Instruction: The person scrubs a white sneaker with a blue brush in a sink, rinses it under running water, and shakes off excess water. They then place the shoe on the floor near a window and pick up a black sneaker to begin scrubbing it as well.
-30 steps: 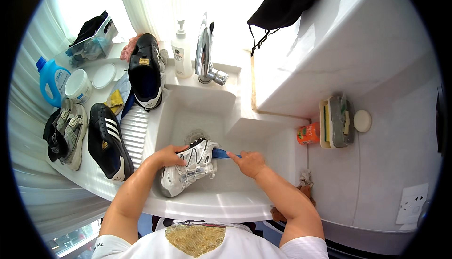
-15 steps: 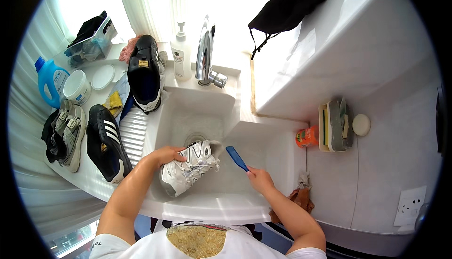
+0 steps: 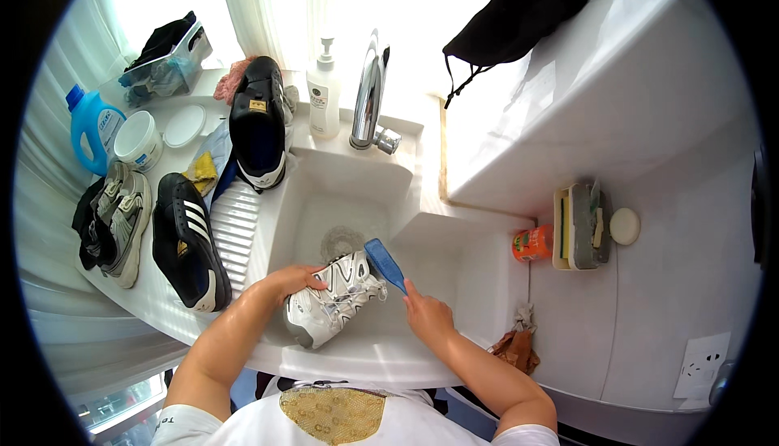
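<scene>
Gripping white sneaker (image 3: 339, 298) over white sink (image 3: 442, 255) with left fingers (image 3: 313, 278); clasping blue brush (image 3: 385, 266) just beside sneaker with right fingers (image 3: 412, 290).

Lower centre of frame: left hand (image 3: 294, 282) grips white shoe (image 3: 331, 304) within sink (image 3: 442, 263). Just right of it, right hand (image 3: 428, 316) holds blue brush (image 3: 385, 267) by the handle, head beside shoe's collar; contact not determinable. Upper centre: chrome faucet (image 3: 369, 93), white pump bottle (image 3: 324, 107) to its left. Mid-left: striped black shoe (image 3: 191, 243). Far left: grey shoes (image 3: 126, 223), blue jug (image 3: 96, 128) above. Right: orange container (image 3: 532, 243).
</scene>
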Available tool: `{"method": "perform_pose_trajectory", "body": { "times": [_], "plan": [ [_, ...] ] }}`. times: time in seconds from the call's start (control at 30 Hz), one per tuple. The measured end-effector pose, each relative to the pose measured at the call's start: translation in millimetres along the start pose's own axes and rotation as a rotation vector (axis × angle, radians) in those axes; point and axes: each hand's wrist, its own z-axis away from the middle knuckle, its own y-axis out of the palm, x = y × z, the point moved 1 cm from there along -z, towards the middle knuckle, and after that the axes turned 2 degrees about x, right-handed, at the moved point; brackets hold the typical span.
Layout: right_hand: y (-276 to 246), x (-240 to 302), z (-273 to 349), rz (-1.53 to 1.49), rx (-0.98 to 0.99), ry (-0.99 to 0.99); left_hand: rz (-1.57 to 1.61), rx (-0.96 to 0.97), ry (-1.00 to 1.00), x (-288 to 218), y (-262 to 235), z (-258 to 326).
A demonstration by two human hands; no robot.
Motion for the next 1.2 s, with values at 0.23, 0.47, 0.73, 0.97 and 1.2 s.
{"method": "perform_pose_trajectory", "body": {
  "times": [0.23,0.47,0.73,0.97,1.2],
  "plan": [
    [-12,19,-59,-0.163,-0.054,0.049,-0.096,-0.093,0.021,0,0,8],
    [13,-70,6,-0.011,0.133,0.262,-0.068,-0.062,0.058,-5,11,18],
    [-16,10,10,-1.201,0.338,0.285,-0.346,-0.223,0.268,-6,18,7],
    [-24,-16,27,-0.773,0.526,0.263,-0.199,-0.259,0.283,11,-4,-7],
    [-16,-8,-5,-0.233,0.179,-0.015,-0.701,-0.312,0.276,-4,13,-2]
  ]
}}
